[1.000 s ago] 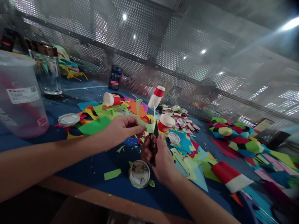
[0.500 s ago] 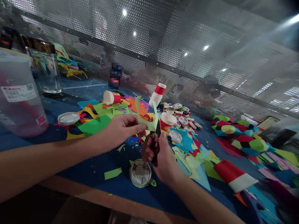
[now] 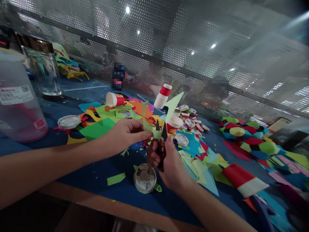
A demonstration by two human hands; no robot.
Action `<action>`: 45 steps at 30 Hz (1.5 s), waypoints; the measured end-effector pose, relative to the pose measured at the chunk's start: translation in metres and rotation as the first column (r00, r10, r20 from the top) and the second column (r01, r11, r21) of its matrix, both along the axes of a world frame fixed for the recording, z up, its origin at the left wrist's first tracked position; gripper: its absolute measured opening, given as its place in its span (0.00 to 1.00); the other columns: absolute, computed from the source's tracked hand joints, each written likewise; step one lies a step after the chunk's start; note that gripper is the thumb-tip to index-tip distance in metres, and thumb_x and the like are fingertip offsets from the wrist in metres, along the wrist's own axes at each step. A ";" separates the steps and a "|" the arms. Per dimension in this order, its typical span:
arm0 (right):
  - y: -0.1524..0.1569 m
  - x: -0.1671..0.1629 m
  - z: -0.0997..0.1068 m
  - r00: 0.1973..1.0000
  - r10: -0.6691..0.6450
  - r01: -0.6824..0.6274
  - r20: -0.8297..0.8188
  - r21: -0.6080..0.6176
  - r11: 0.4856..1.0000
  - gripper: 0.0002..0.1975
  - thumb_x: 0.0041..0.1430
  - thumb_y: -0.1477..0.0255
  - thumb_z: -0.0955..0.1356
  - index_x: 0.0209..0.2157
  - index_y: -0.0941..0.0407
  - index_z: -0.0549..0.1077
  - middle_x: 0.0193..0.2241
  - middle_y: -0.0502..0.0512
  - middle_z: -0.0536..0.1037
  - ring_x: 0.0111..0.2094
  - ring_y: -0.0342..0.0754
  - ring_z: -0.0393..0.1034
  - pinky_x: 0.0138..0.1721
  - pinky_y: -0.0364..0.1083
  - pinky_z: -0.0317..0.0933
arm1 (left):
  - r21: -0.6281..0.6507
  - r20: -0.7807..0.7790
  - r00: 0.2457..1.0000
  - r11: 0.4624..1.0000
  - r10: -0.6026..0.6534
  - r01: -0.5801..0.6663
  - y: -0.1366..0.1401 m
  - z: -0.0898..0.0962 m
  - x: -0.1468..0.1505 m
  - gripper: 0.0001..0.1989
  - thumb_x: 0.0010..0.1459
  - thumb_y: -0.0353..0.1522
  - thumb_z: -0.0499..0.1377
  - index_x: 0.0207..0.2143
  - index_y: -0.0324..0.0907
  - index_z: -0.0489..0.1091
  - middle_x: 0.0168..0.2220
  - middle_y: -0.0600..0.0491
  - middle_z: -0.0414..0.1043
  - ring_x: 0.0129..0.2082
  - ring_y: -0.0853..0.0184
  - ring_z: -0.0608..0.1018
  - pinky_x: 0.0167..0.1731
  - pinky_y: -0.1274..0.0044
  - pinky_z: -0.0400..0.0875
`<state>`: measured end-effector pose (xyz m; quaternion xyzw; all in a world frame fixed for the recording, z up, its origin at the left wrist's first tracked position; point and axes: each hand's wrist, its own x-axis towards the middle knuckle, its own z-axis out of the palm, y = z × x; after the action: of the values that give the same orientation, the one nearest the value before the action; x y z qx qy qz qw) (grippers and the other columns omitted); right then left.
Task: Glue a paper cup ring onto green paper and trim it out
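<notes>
My left hand (image 3: 131,133) pinches a strip of pale green paper (image 3: 173,106) between thumb and fingers. Wrapped round the dark handles of a pair of scissors (image 3: 164,132) is my right hand (image 3: 166,161). The blades point up, parted, with the paper between them; one long pointed piece leans out to the right. Below my hands lies a round white paper disc with a turtle-like drawing (image 3: 145,178), green bits sticking out at its edge. Left of it is a small green paper piece (image 3: 116,179).
Coloured paper scraps (image 3: 98,129) cover the middle of the blue table (image 3: 84,180). Stacked paper cups (image 3: 163,96) and a tipped cup (image 3: 115,100) stand behind. A plastic tumbler (image 3: 21,106) and glass jar (image 3: 44,71) are at left, paper polyhedra (image 3: 259,146) at right.
The scissor blades have opened wider. A long pointed part of the green paper has swung up and to the right. Both hands stay nearly in place.
</notes>
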<state>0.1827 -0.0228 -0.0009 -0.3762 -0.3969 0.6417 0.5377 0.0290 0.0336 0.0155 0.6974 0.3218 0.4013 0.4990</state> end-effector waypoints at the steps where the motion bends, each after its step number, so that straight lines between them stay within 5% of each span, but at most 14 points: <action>1: 0.000 0.000 -0.001 1.000 0.006 -0.006 0.001 0.009 1.000 0.28 0.45 0.43 0.70 0.22 0.56 0.67 0.12 0.41 0.58 0.15 0.37 0.47 0.18 0.38 0.44 | -0.004 0.011 1.000 1.000 0.006 -0.006 0.000 0.000 0.000 0.11 0.53 0.38 0.61 0.26 0.38 0.72 0.25 0.57 0.71 0.27 0.72 0.71 0.29 0.79 0.64; 11: 0.002 0.003 -0.006 0.998 0.050 -0.053 0.048 0.074 0.996 0.27 0.51 0.45 0.68 0.22 0.55 0.66 0.14 0.42 0.56 0.16 0.39 0.47 0.19 0.40 0.43 | -0.081 0.090 0.996 0.997 0.004 0.003 -0.002 0.001 0.002 0.12 0.53 0.37 0.62 0.26 0.37 0.71 0.24 0.57 0.70 0.25 0.74 0.70 0.28 0.79 0.64; 33: -0.001 -0.001 -0.003 0.994 0.099 -0.102 -0.054 -0.040 0.994 0.28 0.48 0.42 0.68 0.22 0.55 0.67 0.12 0.43 0.58 0.15 0.39 0.46 0.19 0.41 0.45 | -0.085 0.216 0.976 0.996 0.007 0.012 -0.006 0.001 0.003 0.10 0.52 0.33 0.62 0.22 0.37 0.70 0.21 0.59 0.69 0.23 0.76 0.70 0.26 0.82 0.64; 45: -0.002 -0.003 -0.005 0.989 0.083 -0.083 0.120 -0.003 0.997 0.30 0.49 0.38 0.63 0.26 0.53 0.66 0.10 0.45 0.62 0.13 0.45 0.53 0.14 0.44 0.48 | -0.012 0.042 0.999 1.000 0.018 -0.018 -0.005 0.004 0.000 0.08 0.52 0.35 0.59 0.27 0.38 0.70 0.25 0.57 0.68 0.26 0.72 0.69 0.27 0.79 0.62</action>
<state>0.1796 -0.0244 -0.0056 -0.3965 -0.4445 0.6394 0.4861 0.0290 0.0289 0.0192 0.6831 0.3196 0.4185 0.5060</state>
